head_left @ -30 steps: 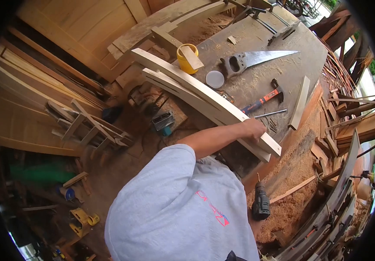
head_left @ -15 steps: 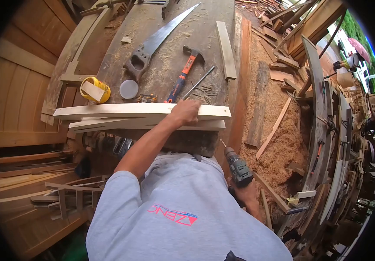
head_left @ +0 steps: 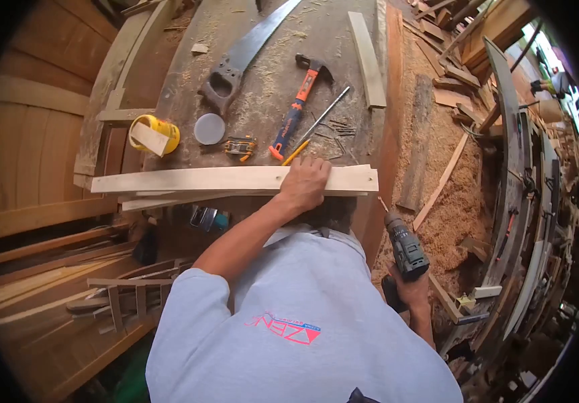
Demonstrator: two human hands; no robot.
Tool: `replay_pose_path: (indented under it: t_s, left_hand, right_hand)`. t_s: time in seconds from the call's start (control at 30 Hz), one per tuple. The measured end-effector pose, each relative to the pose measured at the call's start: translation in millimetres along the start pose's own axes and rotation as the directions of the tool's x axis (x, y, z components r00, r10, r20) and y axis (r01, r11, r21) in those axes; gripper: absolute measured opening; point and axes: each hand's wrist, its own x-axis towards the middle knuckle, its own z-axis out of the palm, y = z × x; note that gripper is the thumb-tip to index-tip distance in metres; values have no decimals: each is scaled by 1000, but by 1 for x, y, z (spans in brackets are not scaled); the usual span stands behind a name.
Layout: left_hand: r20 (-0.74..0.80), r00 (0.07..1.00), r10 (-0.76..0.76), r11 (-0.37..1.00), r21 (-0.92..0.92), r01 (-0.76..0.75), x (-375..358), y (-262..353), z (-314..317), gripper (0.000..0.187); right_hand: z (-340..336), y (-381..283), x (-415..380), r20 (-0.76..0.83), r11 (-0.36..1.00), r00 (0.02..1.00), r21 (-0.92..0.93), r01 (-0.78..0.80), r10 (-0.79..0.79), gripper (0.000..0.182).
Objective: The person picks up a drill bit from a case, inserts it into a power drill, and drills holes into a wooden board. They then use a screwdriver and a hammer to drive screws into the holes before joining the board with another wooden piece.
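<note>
My left hand point(head_left: 306, 183) is closed over a pale wooden strip point(head_left: 202, 179) that lies across the near edge of the workbench, with more pale strips point(head_left: 148, 202) beneath it. Small holes show in the strip on both sides of that hand. To the right of the bench, my right hand point(head_left: 411, 289) grips a cordless drill point(head_left: 407, 248), its bit pointing up and left, clear of the wood. Just beyond the strip lie a yellow pencil point(head_left: 296, 152), a metal rod point(head_left: 329, 111), an orange and black hammer point(head_left: 297, 107) and a tape measure point(head_left: 240, 148).
A handsaw point(head_left: 242, 57), a round lid point(head_left: 209, 129), a yellow tub point(head_left: 155, 136), several nails point(head_left: 343, 127) and a short board point(head_left: 367, 60) are on the workbench point(head_left: 262, 101). Shavings point(head_left: 450, 208) cover the floor at right. A person stands far off at upper right.
The top strip has shifted and turned slightly, now covering more of the strips below. My left hand stays on it. The drill appears further right. The pencil has come into sight.
</note>
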Motion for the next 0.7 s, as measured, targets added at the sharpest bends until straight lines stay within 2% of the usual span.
replay_pose_path:
  t_s: [0.03,0.07,0.13,0.17,0.2,0.23,0.27,0.3,0.4,0.43,0.53,0.57,0.63,0.7]
  left_hand:
    - [-46,999,22,1000,22,-21,-6,4,4,38]
    - [-53,998,24,998,53,-21,-12,8,7,43]
    - [-62,998,22,998,56,-19,-20,14,9,52]
    - [-19,1000,3,999,49,-2,-18,13,10,55]
    - [24,999,-22,999,49,21,-16,12,11,59]
    - [35,999,-8,1000,29,7,-16,14,12,59]
    - [23,1000,4,997,83,-6,-17,16,12,58]
    - [9,1000,13,990,138,-14,-16,17,9,56]
    - [-14,999,43,998,52,-42,-13,18,1,62]
    - [-4,999,39,999,32,-39,-12,17,3,62]
    - [-12,998,69,998,7,-69,-6,15,6,61]
    - [17,998,67,998,-16,-67,-6,15,3,57]
    - [50,997,61,997,-53,-59,-5,13,1,54]
    - [50,996,72,996,-61,-69,-6,13,1,48]
  right_hand:
    - [-4,0,1,6,1000,1000,-25,-18,18,41]
    - [-9,-7,-1,-55,996,996,-33,-77,75,41]
    - [-17,-37,-4,32,999,999,-39,-36,38,40]
    - [-22,-47,-5,9,996,998,-48,-69,69,40]
    - [-25,-59,-5,50,995,997,-76,-62,66,40]
    - [-27,-71,-5,101,993,993,-104,-51,61,40]
    - [-28,-84,-3,99,991,992,-116,-70,82,40]
    - [-28,-98,0,118,988,986,-106,-109,122,41]
    - [-24,-122,9,147,963,955,-119,-243,259,43]
    - [-23,-123,12,167,937,922,-76,-341,349,44]
    - [-11,-116,20,146,933,921,-52,-356,360,31]
    - [-8,-114,23,106,974,972,-107,-200,211,30]
    - [-7,-122,30,83,983,995,-179,-45,61,29]
    - [-10,-138,36,126,957,962,-193,-217,244,29]
